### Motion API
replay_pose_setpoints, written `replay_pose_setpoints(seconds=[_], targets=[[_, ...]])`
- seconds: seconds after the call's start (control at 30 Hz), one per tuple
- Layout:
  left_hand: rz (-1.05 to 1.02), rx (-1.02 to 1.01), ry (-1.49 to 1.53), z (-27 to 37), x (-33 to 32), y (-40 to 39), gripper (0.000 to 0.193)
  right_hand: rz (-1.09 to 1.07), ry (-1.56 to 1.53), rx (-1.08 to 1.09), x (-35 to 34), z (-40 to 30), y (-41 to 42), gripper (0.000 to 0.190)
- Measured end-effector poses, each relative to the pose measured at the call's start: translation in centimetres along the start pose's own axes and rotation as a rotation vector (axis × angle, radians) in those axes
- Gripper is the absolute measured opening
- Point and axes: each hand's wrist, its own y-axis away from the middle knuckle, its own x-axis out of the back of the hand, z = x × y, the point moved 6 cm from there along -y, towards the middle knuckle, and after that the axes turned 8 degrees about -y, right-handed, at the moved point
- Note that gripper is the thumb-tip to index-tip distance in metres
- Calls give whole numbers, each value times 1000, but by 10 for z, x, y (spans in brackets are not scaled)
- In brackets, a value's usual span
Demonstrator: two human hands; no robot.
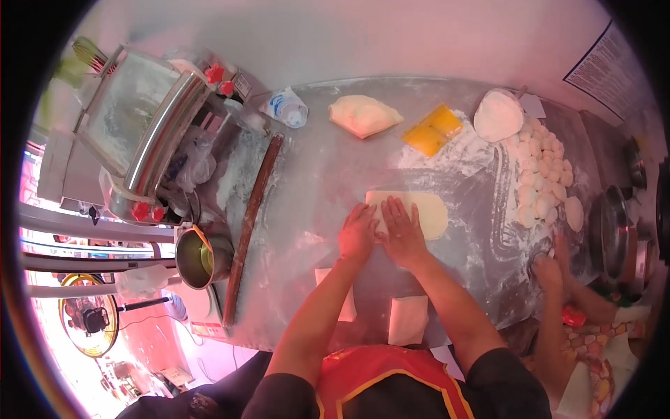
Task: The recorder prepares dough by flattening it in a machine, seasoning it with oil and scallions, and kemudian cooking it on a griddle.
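Observation:
A flat, elongated sheet of pale dough [432,213] lies on the floured metal table in front of me. My right hand [402,229] rests palm down across its left part, fingers spread. At the sheet's left end, my left hand [358,233] touches the dough; its fingers hide whether they grip the edge. Two folded, rectangular dough pieces lie nearer my body: one [347,304] partly behind my left forearm, the other [409,319] between my forearms near the front edge.
Left: a wooden rolling pin [254,225], a metal pot [194,257] and a dough-sheeting machine [152,125]. Far side: folded dough [364,116], a yellow packet [432,130] and a flour container [499,116]. Right: several dough pieces [542,173] and a co-worker's hands [548,269].

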Motion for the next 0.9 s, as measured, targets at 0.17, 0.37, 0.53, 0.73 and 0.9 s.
replay_pose_setpoints(seconds=[0.17, 0.37, 0.53, 0.73, 0.9], targets=[[-27, 148, 135, -13, -5, 1, 38, 136, -45, -31, 24, 32, 12, 61], [-58, 216, 234, -24, -14, 3, 39, 393, -86, -617, 55, 107, 39, 37], [-120, 274, 332, -26, -13, 3, 37, 394, -559, -846, 43, 134, 38, 23], [-88, 408, 441, -49, -2, 18, 31, 369, -796, -459, 51, 23, -10, 9], [118, 557, 576, -58, 17, 16, 28, 219, -1019, -435, 6, 5, -26, 17]])
